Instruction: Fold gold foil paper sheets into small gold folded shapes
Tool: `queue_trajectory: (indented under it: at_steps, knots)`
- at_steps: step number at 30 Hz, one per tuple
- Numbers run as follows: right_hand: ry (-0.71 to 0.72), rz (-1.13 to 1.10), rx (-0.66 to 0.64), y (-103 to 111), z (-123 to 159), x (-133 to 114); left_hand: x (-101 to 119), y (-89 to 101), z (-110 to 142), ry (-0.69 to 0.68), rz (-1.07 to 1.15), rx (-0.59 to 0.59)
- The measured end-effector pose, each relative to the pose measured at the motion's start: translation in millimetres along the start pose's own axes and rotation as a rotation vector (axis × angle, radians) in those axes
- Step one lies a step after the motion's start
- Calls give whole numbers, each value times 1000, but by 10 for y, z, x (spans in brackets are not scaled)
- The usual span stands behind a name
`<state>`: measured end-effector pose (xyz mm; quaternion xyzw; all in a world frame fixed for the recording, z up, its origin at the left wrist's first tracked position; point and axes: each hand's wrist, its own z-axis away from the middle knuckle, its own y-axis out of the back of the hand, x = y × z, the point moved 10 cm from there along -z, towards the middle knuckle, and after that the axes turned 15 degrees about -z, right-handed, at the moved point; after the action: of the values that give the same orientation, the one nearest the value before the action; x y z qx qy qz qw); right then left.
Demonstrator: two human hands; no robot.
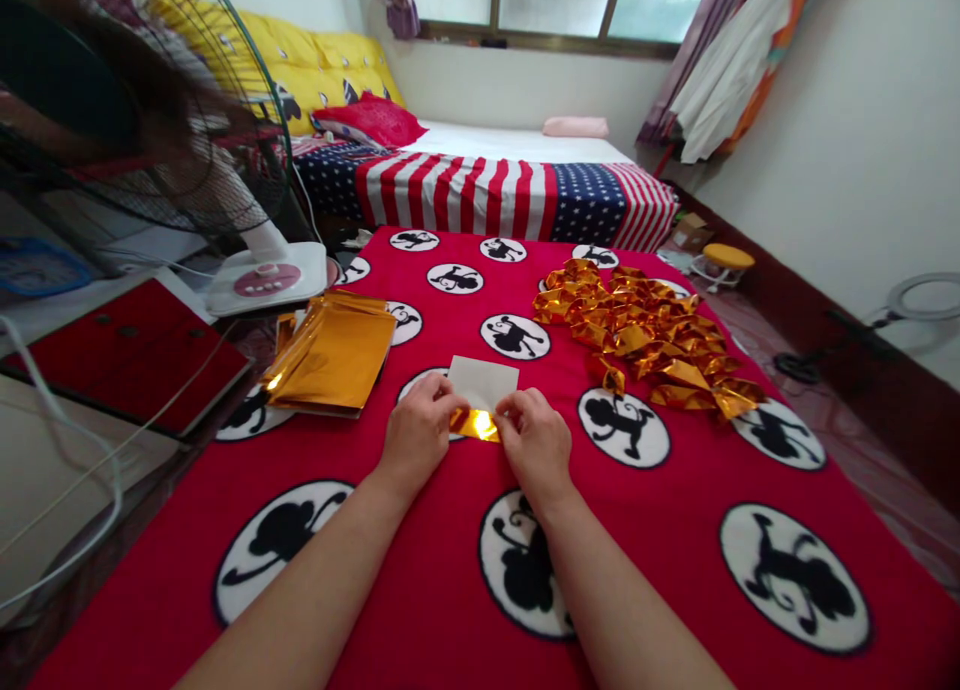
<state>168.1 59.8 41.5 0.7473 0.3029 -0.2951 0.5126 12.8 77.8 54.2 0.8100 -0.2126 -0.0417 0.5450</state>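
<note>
Foil sheet (484, 385) (gold along its near edge) is pinched by left hand (420, 422) and right hand (538, 438).

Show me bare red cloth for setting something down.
Free: right of the right forearm, nearer than the folded gold pieces; beyond the sheet, between gold stack and pieces. Crowded: beneath pieces and stack; around left hand and right hand.

I saw a free lane on the red surface (450, 320) beyond the paper (484, 381), running to the far edge; the foil stack (337, 357) blocked its left, the heap of folded foil (636, 335) its right.
</note>
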Motion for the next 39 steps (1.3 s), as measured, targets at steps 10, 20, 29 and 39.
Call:
queue_trajectory:
  at_steps: [10,20,29,39]
  knots:
    - [-4,-22,-47,-35,-14,58,43,-25,20,-68,95,-83]
    - [18,-19,-240,-66,25,-10,-19,-80,26,-89,127,-185]
    - [75,-160,-169,-3,39,-5,-86,-105,7,-55,245,-107]
    - [331,-24,-54,29,34,-310,58,38,-11,-190,135,48]
